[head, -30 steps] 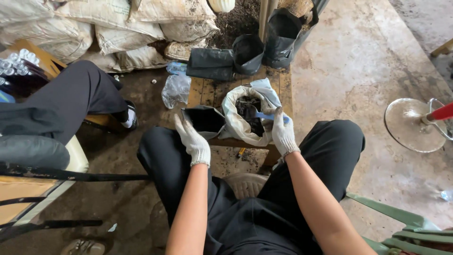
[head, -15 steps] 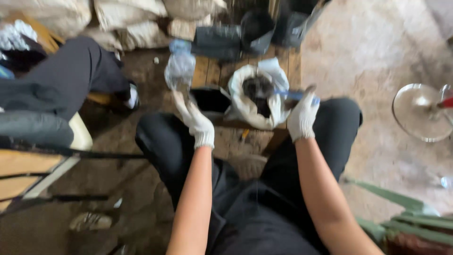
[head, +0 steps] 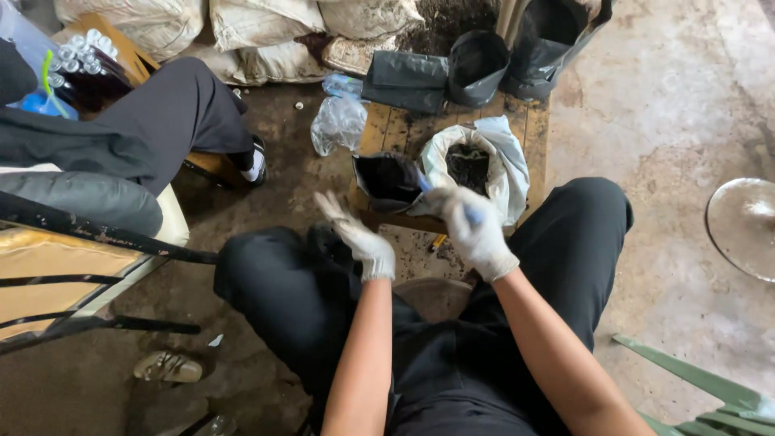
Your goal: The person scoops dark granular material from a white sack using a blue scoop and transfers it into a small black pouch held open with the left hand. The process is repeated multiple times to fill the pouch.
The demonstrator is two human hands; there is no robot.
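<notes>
Head view, looking down at a seated person in black trousers wearing white work gloves. The right hand [head: 476, 230] has come in from the far side of the white sack of dark soil [head: 476, 165] and now sits at its near edge, fingers clenched around a small blue-handled tool [head: 425, 184] whose tip points toward the small black grow bag [head: 387, 179]. The left hand [head: 359, 238] has dropped back from that bag and hovers just short of it, fingers released and spread, holding nothing. Both bags stand touching on a low wooden pallet [head: 529, 129], the black one open-mouthed. The tool appears to be heading for the black bag. Another person's dark-trousered leg [head: 173, 113] rests at the left, near a crumpled clear plastic bag [head: 339, 123].
</notes>
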